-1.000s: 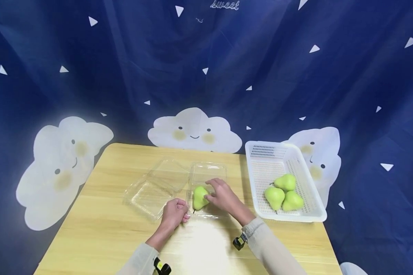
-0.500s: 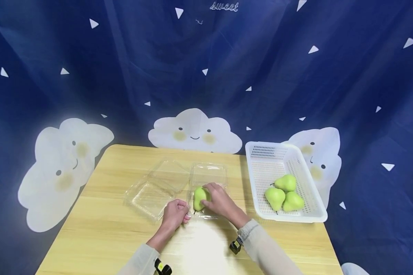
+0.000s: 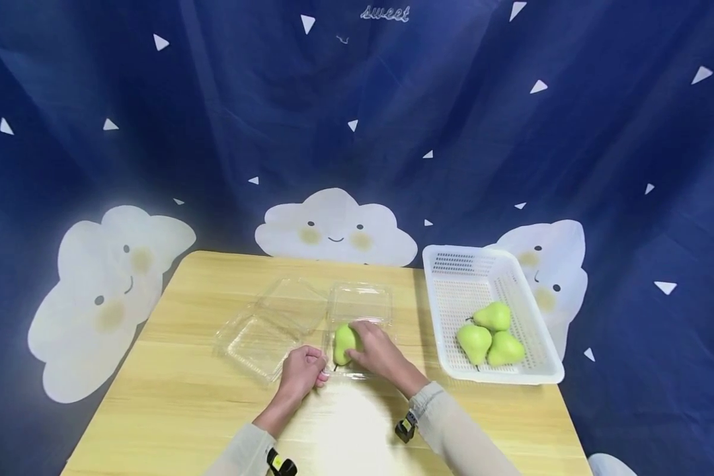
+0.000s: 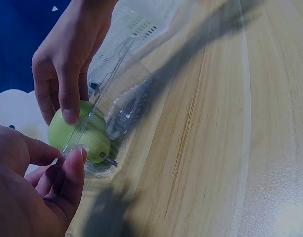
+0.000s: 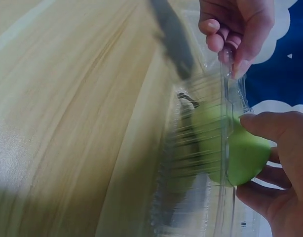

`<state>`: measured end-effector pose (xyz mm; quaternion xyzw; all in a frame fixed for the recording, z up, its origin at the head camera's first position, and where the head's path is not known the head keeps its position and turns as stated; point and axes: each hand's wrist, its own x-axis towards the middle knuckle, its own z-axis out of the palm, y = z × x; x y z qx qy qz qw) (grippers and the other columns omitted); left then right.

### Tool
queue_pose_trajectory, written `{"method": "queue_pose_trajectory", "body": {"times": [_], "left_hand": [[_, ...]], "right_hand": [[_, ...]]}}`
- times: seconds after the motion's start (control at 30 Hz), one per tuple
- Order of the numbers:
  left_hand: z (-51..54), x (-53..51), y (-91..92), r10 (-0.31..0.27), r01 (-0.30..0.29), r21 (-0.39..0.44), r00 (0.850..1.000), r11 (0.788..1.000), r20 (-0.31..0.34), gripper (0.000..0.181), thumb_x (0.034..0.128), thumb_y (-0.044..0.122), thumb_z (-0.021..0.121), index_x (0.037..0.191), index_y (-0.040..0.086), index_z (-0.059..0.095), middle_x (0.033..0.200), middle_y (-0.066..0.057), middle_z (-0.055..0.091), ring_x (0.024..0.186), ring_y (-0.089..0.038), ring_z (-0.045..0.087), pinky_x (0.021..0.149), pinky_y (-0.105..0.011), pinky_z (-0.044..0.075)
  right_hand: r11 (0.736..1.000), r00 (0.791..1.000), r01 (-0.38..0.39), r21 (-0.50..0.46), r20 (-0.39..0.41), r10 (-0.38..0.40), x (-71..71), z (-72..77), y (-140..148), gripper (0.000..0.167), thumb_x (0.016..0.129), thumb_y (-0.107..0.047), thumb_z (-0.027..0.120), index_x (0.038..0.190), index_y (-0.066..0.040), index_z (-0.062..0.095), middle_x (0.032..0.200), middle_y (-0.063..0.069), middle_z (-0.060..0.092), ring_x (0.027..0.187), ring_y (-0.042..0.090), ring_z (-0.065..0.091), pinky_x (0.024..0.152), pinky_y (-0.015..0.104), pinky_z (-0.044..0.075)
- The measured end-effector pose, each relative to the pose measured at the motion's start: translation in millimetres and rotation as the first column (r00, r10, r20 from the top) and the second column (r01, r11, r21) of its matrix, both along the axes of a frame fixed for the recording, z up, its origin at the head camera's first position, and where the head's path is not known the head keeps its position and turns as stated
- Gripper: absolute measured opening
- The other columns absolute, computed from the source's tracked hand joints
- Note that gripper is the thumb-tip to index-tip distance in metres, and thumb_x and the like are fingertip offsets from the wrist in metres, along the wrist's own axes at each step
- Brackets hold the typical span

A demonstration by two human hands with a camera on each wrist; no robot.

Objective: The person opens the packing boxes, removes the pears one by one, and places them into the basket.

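A green pear point(image 3: 344, 345) lies in the left part of a clear plastic clamshell box point(image 3: 363, 375), its dark stem toward the near edge. My right hand point(image 3: 377, 350) holds it from the right, thumb and fingers about its wide end, as the right wrist view also shows on the pear point(image 5: 247, 155). With thumb and fingertips my left hand point(image 3: 301, 371) pinches the box's near left rim; the left wrist view has this pinch by the hand point(image 4: 48, 182) close up. The raised lid point(image 3: 361, 303) extends behind the box's base.
A second clear clamshell box point(image 3: 262, 344) lies unfolded and tilted to the left. On the right stands a white perforated basket point(image 3: 434, 317) with three green pears point(image 3: 475, 342) in it. Behind the wooden table point(image 3: 172, 396) hangs a blue curtain point(image 3: 345, 79) with clouds.
My right hand has moved slightly nearer and settled further round the pear, which has barely shifted. The left hand stays at the box's rim.
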<state>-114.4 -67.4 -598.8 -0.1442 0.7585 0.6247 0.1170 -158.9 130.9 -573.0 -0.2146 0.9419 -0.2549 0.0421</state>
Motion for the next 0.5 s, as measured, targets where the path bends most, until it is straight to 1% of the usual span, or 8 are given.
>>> {"method": "queue_pose_trajectory", "body": {"times": [0.13,0.3,0.5], "left_hand": [[-1.1,1.1,-0.5,0.003,-0.003,-0.004,1.000,1.000,-0.004,0.018,0.0948,0.006,0.067,0.108,-0.007,0.066,0.088,-0.022,0.073,0.056,-0.013,0.068,0.054,-0.033,0.065],[-0.5,1.3,-0.5,0.005,-0.005,-0.010,1.000,1.000,0.000,0.018,0.0953,0.006,0.067,0.107,-0.007,0.065,0.088,-0.022,0.073,0.056,-0.013,0.068,0.054,-0.033,0.065],[-1.0,1.0,0.6,0.010,-0.010,-0.010,1.000,1.000,0.000,0.018,0.0957,0.007,0.067,0.107,-0.007,0.065,0.088,-0.021,0.072,0.056,-0.013,0.068,0.054,-0.033,0.065]], "right_hand": [[1.000,1.000,0.008,-0.011,0.005,-0.008,1.0,-0.7,-1.9,0.060,0.088,-0.023,0.082,0.140,-0.003,0.058,0.138,0.020,0.065,0.126,0.035,0.064,0.108,0.046,0.059],[0.999,0.999,0.024,-0.022,0.041,-0.023,1.8,-1.0,-2.9,0.064,0.089,-0.023,0.081,0.144,-0.003,0.056,0.143,0.020,0.062,0.131,0.036,0.062,0.112,0.048,0.056],[0.999,0.998,0.039,-0.035,0.054,-0.037,2.6,-0.7,-3.0,0.064,0.090,-0.023,0.080,0.145,-0.003,0.055,0.144,0.021,0.061,0.132,0.037,0.061,0.113,0.050,0.055]]}}
